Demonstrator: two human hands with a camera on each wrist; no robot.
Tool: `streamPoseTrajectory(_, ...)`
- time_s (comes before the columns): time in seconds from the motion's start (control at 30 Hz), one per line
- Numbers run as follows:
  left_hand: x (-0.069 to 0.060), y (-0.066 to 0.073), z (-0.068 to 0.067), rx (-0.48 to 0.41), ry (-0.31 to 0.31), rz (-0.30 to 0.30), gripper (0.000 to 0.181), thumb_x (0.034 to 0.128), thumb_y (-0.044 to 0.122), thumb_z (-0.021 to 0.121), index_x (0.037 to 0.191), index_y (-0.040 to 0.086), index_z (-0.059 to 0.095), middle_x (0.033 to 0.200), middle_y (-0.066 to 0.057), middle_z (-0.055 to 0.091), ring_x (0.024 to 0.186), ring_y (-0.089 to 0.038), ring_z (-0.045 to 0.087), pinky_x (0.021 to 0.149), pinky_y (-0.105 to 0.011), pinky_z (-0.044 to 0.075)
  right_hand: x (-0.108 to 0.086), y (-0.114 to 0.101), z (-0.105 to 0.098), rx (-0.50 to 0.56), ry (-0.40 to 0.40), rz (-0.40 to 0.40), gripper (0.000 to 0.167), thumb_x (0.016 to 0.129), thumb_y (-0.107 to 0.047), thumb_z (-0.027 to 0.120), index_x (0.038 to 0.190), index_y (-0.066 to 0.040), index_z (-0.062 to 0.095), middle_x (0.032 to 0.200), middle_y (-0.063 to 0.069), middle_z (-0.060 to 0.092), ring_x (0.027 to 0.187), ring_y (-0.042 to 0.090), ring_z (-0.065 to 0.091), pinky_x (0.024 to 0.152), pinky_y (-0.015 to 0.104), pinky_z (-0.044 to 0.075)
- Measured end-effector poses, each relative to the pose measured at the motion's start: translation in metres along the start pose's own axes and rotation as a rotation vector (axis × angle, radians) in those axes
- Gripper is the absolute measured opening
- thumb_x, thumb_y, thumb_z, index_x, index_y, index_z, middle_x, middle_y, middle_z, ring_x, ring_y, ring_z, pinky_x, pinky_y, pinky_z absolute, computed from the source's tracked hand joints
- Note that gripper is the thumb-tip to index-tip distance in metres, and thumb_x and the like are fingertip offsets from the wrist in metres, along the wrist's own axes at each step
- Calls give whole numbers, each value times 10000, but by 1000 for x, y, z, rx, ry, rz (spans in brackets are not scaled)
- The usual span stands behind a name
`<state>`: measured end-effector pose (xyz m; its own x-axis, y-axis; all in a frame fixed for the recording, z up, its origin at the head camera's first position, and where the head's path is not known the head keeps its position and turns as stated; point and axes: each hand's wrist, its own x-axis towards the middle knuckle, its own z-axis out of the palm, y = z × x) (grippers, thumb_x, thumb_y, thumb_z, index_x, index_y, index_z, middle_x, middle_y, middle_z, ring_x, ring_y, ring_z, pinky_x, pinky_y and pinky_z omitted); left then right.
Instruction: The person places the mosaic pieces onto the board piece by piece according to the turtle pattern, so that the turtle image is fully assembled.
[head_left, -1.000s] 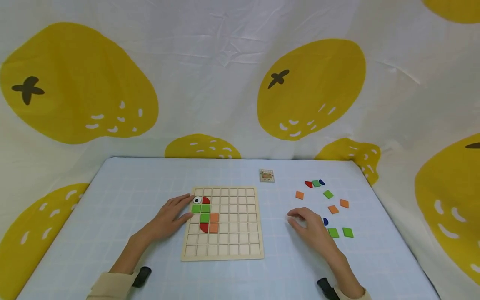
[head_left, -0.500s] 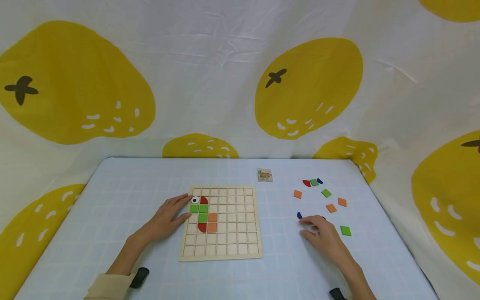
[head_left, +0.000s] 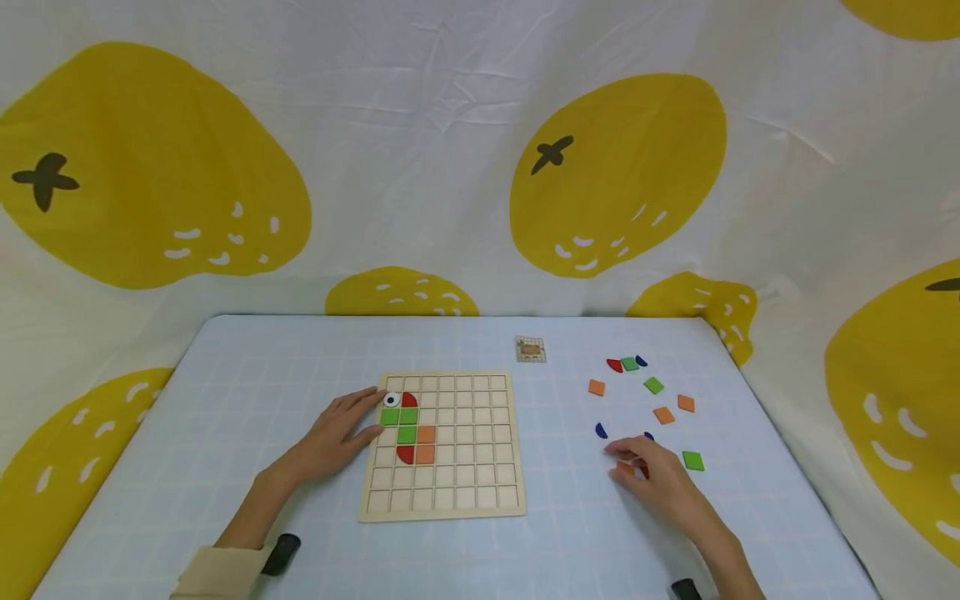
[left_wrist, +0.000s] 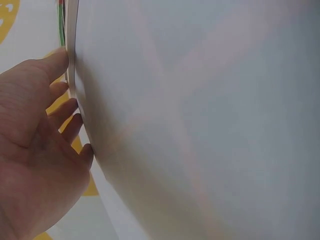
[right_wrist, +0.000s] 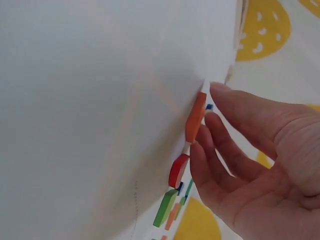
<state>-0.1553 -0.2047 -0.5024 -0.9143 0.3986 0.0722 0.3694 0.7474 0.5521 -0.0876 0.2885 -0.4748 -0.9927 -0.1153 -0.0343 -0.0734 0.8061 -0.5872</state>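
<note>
Sleeve point(head_left: 217, 571) far left, cut off by bottom edge; black wrist unit point(head_left: 282, 554) beside it. Left hand point(head_left: 336, 437): fingers apart, touching left edge of the gridded wooden board point(head_left: 465, 456), flat on desk point(head_left: 262, 350). Left wrist view gets board nearly edge-on, contents mostly lost.

Filled cells, rows from top, columns from left: row two, eye tile point(head_left: 392, 400) then rounded red tile point(head_left: 409, 400); row three, two green squares point(head_left: 408, 416); row four, green in column two, orange in three; row five, rounded red in two, orange in three.

Small card point(head_left: 530, 349) beyond board's far right corner, print too small to read. Loose tiles right of that: orange, green, red, blue.

Right hand point(head_left: 652, 475) among them: thumb and fingers curved about an orange tile point(right_wrist: 196, 120); can't tell if clamped on it. Second red tile point(right_wrist: 178, 171) just beside, mostly hidden in head view. Blue tile point(head_left: 648, 435) half covered by hand. Right wrist unit point(head_left: 686, 589) cut off.
</note>
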Motion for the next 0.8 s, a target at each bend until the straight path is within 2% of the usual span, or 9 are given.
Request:
streamPoseTrajectory(0.1, 0, 0, 0, 1, -3, -8, 610, 1036, 278, 640, 1567, 75, 421, 1594, -194, 394, 1452, -437, 335, 1142, -673, 302, -1, 1, -4, -24, -32, -18, 335, 872, -69, 820, 1192, -98, 725, 1118, -8, 694, 996, 171, 619, 871, 315, 577)
streamPoseTrajectory(0.33, 0, 1, -2, 2, -2, -7, 608, 1037, 267, 641, 1565, 62, 419, 1590, -205, 395, 1447, -442, 337, 1140, -677, 299, -2, 3, -6, -56, -68, -31, 366, 850, -7, 819, 1190, -109, 730, 1012, -45, 644, 905, 160, 534, 752, 231, 525)
streamPoseTrajectory(0.6, 0, 3, -3, -1, 20, 11, 596, 1030, 256, 650, 1548, 51, 442, 1571, -214, 418, 1430, -456, 361, 1126, -672, 329, -3, 1, -6, 0, -73, -72, 348, 856, -31, 823, 1184, -90, 724, 1052, -33, 671, 902, 147, 583, 799, 257, 559)
streamPoseTrajectory(0.8, 0, 3, -2, -2, 10, 4, 601, 1030, 268, 649, 1551, 54, 439, 1571, -214, 417, 1427, -454, 363, 1126, -672, 330, 0, -1, -3, 39, -86, -84, 317, 854, -24, 822, 1150, -89, 729, 1034, -35, 668, 878, 103, 601, 799, 226, 566)
